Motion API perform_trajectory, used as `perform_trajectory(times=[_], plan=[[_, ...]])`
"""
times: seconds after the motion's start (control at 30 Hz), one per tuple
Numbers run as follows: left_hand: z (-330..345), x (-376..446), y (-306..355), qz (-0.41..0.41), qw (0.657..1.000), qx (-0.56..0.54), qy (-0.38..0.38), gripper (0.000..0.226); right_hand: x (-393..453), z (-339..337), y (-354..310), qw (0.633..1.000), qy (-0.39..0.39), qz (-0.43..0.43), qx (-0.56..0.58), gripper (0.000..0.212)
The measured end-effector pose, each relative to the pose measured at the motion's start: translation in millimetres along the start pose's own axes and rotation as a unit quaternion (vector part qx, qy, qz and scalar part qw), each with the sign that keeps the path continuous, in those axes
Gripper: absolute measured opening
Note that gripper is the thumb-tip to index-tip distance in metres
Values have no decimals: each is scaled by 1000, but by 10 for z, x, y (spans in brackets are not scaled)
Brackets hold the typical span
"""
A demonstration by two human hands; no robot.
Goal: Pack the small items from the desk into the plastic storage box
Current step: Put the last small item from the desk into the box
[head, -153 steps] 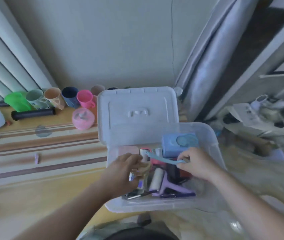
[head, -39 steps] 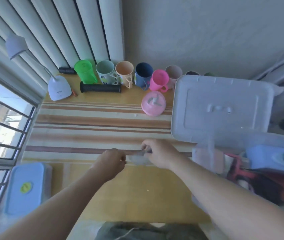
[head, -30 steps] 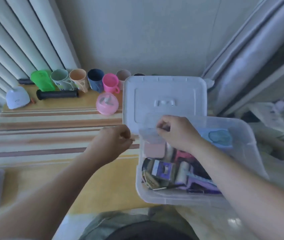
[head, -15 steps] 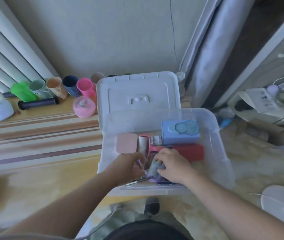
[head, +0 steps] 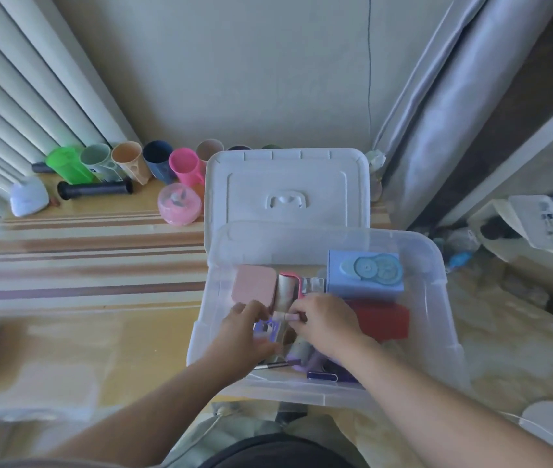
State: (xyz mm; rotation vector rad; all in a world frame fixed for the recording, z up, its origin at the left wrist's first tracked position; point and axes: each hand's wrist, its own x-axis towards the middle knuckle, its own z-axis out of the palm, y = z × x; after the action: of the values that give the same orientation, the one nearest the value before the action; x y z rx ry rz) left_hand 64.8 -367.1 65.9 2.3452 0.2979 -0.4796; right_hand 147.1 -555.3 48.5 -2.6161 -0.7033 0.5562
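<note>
The clear plastic storage box point(head: 437, 265) sits at the desk's right end, its white lid point(head: 285, 184) lying flat behind it. Inside lie a pink case point(head: 253, 287), a blue box with a teal disc design point(head: 364, 275), a red case point(head: 383, 319), a pink-handled lint roller point(head: 290, 285) and a purple roller point(head: 298, 354). Both hands reach into the box. My right hand point(head: 327, 320) pinches a small pale pink item point(head: 293, 317). My left hand point(head: 243, 327) has its fingers curled over a purple-and-white packet point(head: 268, 329); what lies under the palms is hidden.
Along the wall stands a row of several coloured cups point(head: 126, 163), with a black cylinder point(head: 94, 190), a pink round container point(head: 179, 204) and a white lamp base point(head: 28, 201). A striped cloth point(head: 82, 261) covers the desk. Cluttered floor lies to the right.
Both hands have shifted slightly further back inside the box. The right hand now pinches a small pink item. The view has swung a little left.
</note>
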Motion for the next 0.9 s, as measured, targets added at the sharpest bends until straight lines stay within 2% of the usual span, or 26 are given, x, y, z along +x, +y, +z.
perform_trajectory(times=[0.07,0.2,0.3,0.4,0.47,0.53,0.6,0.67,0.77,0.83,0.9], plan=[[-1,28,-32,-18,1000,-1,-4,41,267,31,-11,999,23,28,10,24],[-45,87,17,-24,999,-20,-33,15,733,113,-212,999,-3,37,27,22],[-23,136,-66,-32,999,-24,2,16,856,140,-201,999,28,16,27,34],[12,210,-148,-62,997,-16,39,24,737,108,-73,996,68,-46,30,28],[18,240,-135,-82,995,-45,47,27,588,110,24,995,12,-72,65,42],[21,259,-82,-92,987,-121,49,31,458,151,73,992,-56,-93,64,48],[22,279,-11,-104,974,-192,52,27,376,223,82,991,-78,-89,55,55],[39,307,30,-104,969,-219,50,16,334,249,54,994,-53,-64,72,58],[65,324,36,-87,966,-241,35,4,319,286,43,995,7,-71,74,43],[57,316,48,-76,967,-240,31,8,325,305,63,995,27,-69,68,38],[51,291,40,-57,981,-185,29,25,349,325,83,995,45,-60,58,34]])
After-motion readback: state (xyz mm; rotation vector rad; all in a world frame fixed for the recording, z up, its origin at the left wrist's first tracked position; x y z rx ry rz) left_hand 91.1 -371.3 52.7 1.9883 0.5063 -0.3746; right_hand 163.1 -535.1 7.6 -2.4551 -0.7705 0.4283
